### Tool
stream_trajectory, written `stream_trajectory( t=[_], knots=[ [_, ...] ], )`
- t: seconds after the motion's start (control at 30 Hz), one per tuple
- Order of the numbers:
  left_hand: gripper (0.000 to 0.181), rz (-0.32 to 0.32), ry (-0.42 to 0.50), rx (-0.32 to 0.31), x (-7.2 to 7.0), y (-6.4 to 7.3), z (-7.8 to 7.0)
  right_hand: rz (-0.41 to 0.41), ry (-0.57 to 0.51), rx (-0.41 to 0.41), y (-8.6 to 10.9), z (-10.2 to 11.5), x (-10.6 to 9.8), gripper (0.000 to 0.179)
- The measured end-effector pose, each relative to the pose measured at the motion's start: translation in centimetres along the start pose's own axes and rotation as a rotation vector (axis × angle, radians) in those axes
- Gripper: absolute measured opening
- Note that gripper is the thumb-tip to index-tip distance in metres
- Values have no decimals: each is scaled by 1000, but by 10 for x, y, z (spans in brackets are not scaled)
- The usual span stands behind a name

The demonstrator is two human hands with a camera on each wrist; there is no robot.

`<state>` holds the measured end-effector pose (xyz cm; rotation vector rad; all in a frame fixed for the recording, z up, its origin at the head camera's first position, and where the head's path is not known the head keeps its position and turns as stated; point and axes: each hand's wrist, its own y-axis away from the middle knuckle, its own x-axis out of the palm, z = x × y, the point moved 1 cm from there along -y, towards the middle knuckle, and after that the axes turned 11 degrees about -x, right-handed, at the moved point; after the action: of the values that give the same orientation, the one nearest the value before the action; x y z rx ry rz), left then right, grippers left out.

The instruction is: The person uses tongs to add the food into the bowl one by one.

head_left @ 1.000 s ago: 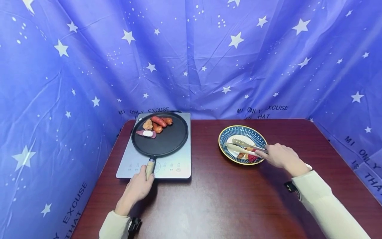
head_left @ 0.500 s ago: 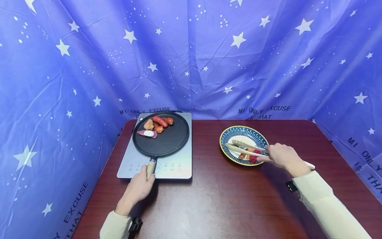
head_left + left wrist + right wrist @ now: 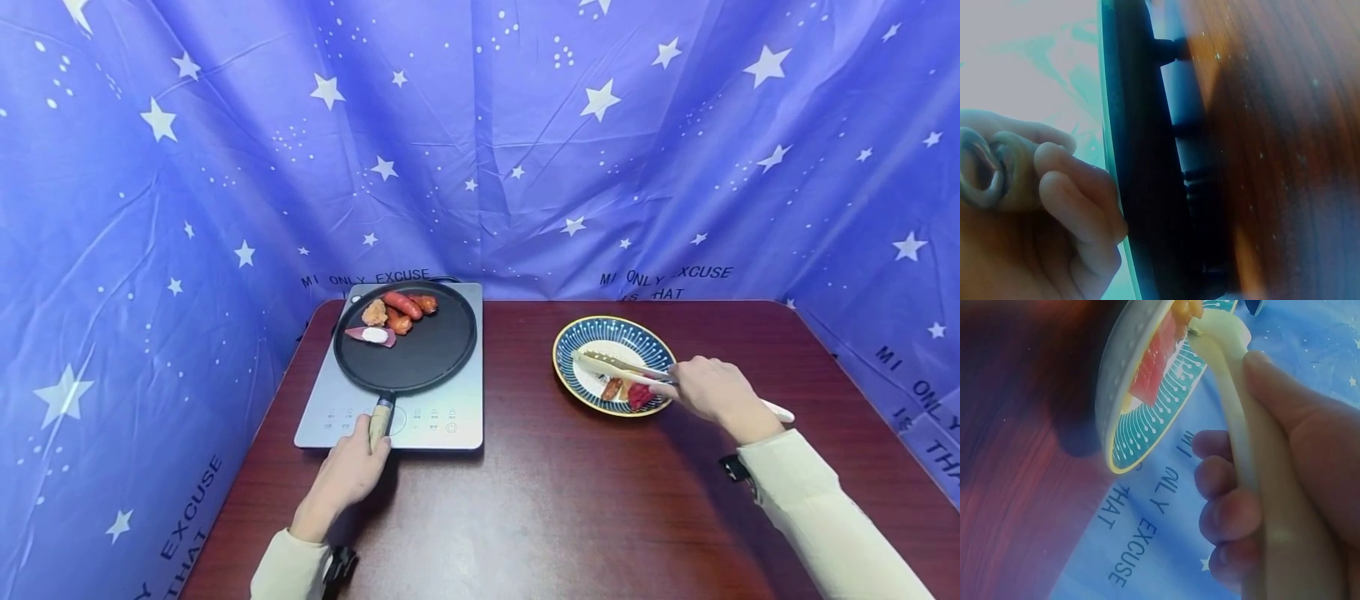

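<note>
My left hand (image 3: 348, 471) grips the wooden handle (image 3: 380, 425) of a round black frying pan (image 3: 427, 358), fingers curled round it in the left wrist view. Toward the pan's far left lie a red sausage (image 3: 402, 305), glazed brown pieces (image 3: 399, 322), a golden fried lump (image 3: 374, 313) and a purple wedge with a white top (image 3: 372, 335). In my right hand (image 3: 712, 396) are cream-handled tongs (image 3: 618, 367), their arms close together over a blue-patterned plate (image 3: 600, 330). A red piece (image 3: 641, 396) and a brown piece (image 3: 612, 388) lie on the plate below them.
The pan rests on a silver induction cooker (image 3: 322, 425) at the table's left, its touch controls facing me. Bare reddish-brown table (image 3: 517, 475) lies between cooker and plate. A blue star-patterned curtain (image 3: 480, 167) hangs behind and at both sides.
The arms of the tongs have drawn together over the plate and now leave more of the food below them showing. My left hand stays on the pan handle.
</note>
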<state>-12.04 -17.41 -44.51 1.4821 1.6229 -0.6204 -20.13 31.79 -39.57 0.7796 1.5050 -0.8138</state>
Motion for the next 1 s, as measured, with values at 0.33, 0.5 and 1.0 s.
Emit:
stream_trajectory(
  t=[0.33,0.5,1.0],
  knots=[
    [29,-11,3,6,1,-1,1,-36,32,-4,-3,0,7,39],
    [29,-15,3,7,1,0,0,-66,30,4,0,1,9,39],
    [28,-10,-1,-1,-1,2,-3,-141,-61,112,12,-4,21,41]
  ],
)
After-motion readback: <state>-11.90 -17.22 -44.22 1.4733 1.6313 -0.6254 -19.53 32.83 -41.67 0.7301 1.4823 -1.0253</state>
